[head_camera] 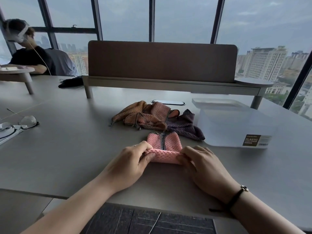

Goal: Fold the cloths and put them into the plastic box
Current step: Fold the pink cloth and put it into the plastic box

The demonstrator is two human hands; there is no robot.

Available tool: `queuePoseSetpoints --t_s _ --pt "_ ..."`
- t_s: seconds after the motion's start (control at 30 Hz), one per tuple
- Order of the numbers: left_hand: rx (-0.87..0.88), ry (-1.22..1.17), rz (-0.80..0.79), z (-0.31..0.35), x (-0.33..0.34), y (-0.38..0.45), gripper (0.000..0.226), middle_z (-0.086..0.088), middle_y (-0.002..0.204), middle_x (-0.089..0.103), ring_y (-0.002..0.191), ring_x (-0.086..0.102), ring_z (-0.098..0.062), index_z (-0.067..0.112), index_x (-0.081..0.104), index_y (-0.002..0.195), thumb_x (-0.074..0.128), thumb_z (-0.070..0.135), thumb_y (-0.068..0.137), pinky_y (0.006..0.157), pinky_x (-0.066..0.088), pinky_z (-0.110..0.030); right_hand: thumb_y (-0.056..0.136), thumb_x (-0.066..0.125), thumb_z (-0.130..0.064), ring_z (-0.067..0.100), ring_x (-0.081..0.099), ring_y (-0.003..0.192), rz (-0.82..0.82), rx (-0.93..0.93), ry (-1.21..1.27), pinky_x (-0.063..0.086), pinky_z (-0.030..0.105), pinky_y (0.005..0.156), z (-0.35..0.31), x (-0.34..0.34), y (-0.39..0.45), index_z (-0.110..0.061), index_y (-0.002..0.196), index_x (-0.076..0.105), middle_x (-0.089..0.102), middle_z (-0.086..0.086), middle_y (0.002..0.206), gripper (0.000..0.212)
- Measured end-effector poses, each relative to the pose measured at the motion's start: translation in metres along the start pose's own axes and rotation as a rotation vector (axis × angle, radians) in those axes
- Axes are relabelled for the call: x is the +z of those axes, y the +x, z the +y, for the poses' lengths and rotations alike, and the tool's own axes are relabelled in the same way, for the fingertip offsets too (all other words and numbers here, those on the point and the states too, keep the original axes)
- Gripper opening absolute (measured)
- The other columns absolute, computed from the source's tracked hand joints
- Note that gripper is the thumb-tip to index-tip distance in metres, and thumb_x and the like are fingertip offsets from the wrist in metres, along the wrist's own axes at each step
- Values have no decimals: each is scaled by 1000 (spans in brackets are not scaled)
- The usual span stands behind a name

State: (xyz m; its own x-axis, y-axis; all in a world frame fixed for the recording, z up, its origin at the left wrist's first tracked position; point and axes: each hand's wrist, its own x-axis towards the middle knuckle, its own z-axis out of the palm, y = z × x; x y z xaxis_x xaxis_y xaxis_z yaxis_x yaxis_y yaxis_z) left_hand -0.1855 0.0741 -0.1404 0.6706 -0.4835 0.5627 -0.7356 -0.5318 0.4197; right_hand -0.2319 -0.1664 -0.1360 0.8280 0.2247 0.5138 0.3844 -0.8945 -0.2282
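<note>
Grey table fills the lower and middle frame; tall windows and a brown divider panel sit across the top. Pink cloth, partly folded, lies at centre, just below a loose pile of cloths in orange, pink and purple. Left hand pinches the cloth's near left edge, fingers curled round the fold. Right hand grips the near right edge likewise; the hands are apart, one at each end of the fold. Plastic box, translucent with a dark label, stands right of centre, just beside the pile; what looks like its lid lies behind it. Glasses rest at left edge. Another person sits upper left.
</note>
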Motion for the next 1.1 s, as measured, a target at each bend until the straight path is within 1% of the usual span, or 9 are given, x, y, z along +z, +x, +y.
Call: queuePoseSetpoints --t_s 0.1,0.23,0.37,0.47,0.6,0.67,0.83,0.97,1.1 --pt "-30 -9 -13 -1 -1 -1 24 12 86 68 80 64 -2 27 60 100 59 49 92 70 52 -28 78 54 -66 11 61 85 -34 37 56 49 29 79 0 -1 1 -32 96 62 68 -13 87 39" --pt "-56 2 -85 -4 0 -2 44 22 97 64 94 61 5 32 63 106 79 55 72 82 47 -13 74 50 -52 13 63 89 -68 70 112 51 34 81 6 2 1 -37 100 59 69 -11 88 32" --pt "-68 17 -36 -12 2 3 14 15 79 64 77 58 -3 26 68 88 72 39 83 70 47 -25 85 64 -40 10 63 79 -43 137 193 52 34 71 13 5 5 -33 98 63 70 -11 84 15" --pt "-179 -97 -10 -14 0 9 14 17 67 63 65 57 -1 27 65 77 70 33 89 59 40 -14 79 73 -39 7 66 74 -24 278 337 55 35 72 19 10 16 -33 93 67 71 -11 79 16" --pt "-286 -213 9 -16 4 18 6 21 74 71 68 64 5 25 71 85 72 29 88 61 44 -11 70 76 -48 7 65 67 27 391 402 55 32 69 25 21 31 -34 86 67 71 -10 71 23" --pt "-343 -236 56 -18 8 23 11 12 71 73 65 65 6 20 72 91 76 29 85 60 44 -10 70 79 -47 7 63 67 54 412 381 51 29 67 23 24 38 -31 88 68 68 -9 69 26" --pt "-430 -90 110 -25 15 26 33 4 49 52 43 47 -4 29 54 96 81 35 77 48 33 -17 70 77 -52 11 62 71 25 437 268 51 32 67 20 29 47 -36 95 56 64 -9 68 36" --pt "-321 90 164 -25 14 25 34 6 58 55 55 52 -5 31 56 94 82 39 74 55 39 -19 72 74 -53 13 58 72 28 398 181 47 32 64 20 29 44 -38 91 51 59 -10 71 33" --pt "-17 154 133 -18 16 21 19 11 101 64 97 59 -8 26 72 96 72 40 82 89 48 -27 80 63 -51 12 58 93 122 211 196 50 32 81 18 29 39 -38 93 68 58 -15 99 20"
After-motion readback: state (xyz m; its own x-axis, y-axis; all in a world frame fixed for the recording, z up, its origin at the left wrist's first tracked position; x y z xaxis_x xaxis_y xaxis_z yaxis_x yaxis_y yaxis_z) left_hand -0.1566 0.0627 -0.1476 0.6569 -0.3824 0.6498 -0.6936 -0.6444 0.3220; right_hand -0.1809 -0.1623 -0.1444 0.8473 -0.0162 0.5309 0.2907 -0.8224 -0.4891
